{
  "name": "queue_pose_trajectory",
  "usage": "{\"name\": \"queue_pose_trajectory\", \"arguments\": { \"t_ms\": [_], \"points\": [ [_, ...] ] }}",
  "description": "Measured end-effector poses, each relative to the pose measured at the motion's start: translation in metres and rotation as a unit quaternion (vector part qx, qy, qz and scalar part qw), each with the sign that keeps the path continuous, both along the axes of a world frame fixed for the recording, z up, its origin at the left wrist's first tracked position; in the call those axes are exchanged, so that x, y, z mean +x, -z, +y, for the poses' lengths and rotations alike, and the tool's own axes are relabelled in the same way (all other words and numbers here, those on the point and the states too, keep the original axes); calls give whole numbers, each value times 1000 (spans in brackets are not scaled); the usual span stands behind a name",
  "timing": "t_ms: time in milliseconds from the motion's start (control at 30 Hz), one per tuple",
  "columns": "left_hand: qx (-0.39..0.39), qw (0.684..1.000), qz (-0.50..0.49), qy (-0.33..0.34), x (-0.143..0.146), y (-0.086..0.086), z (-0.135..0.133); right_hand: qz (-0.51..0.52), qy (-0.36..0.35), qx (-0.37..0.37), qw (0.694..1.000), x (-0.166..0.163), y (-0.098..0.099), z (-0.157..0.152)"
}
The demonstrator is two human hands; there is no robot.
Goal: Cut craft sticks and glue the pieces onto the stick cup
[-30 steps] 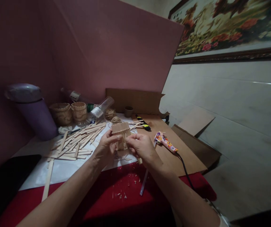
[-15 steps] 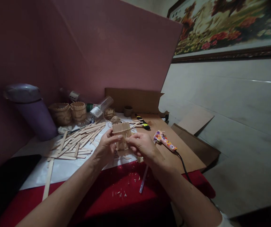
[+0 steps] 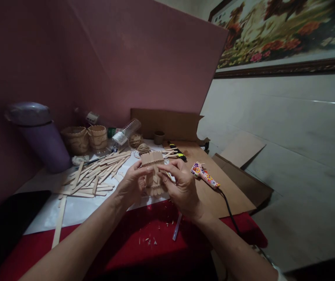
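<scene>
A small pot made of wooden craft sticks (image 3: pixel 152 157), with twine-like bands round its top and bottom, is held up over the table's front edge. My left hand (image 3: pixel 133 181) grips it from the left, thumb laid across its front. On the front face sits a small pale wooden piece (image 3: pixel 155 179). The thumb and forefinger of my right hand (image 3: pixel 181 187) pinch at this piece from the right; its exact shape is partly hidden by the fingers. Behind the pot lies a ball of twine (image 3: pixel 143 148).
Loose craft sticks (image 3: pixel 105 171) spread over white paper on the left. A flower-patterned glue gun (image 3: pixel 205 175) lies on cardboard at right, its cord trailing forward. A glue stick (image 3: pixel 177 227) and wood scraps lie on red cloth. Behind stand two decorated pots (image 3: pixel 97 138) and a purple tumbler (image 3: pixel 43 140).
The pot has tipped so that its front and lower rim show more. My right hand has shifted slightly up and right, its fingers now more extended against the pot's front.
</scene>
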State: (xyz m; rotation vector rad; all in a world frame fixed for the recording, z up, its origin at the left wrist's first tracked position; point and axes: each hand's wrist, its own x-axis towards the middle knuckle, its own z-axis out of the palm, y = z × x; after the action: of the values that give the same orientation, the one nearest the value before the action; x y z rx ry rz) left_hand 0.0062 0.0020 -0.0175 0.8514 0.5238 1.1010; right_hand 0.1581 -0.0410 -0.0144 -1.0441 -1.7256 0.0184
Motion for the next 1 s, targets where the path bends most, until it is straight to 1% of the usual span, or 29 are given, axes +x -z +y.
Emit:
{"name": "queue_pose_trajectory", "arguments": {
  "t_ms": [200,367,700,767,867,933,1000],
  "points": [
    [-3,1000,24,-4,0,-3,-3,-5,6,-1,1000,-1,-1,2],
    [-12,1000,23,-6,1,-3,-4,-6,10,-18,1000,0,1,2],
    [-14,1000,25,-5,1,-1,-3,-15,16,-28,999,0,3,0],
    [-12,1000,23,-1,0,-3,-4,12,-6,-28,1000,0,3,0],
    [-15,1000,12,6,0,-8,-6,90,-32,-10,995,2,0,2],
    [-27,1000,0,0,-1,-11,-6,133,-20,-10,991,5,-1,4],
    [-47,999,-16,1,-2,-13,-5,165,0,-33,986,6,-2,8]
  ]
}}
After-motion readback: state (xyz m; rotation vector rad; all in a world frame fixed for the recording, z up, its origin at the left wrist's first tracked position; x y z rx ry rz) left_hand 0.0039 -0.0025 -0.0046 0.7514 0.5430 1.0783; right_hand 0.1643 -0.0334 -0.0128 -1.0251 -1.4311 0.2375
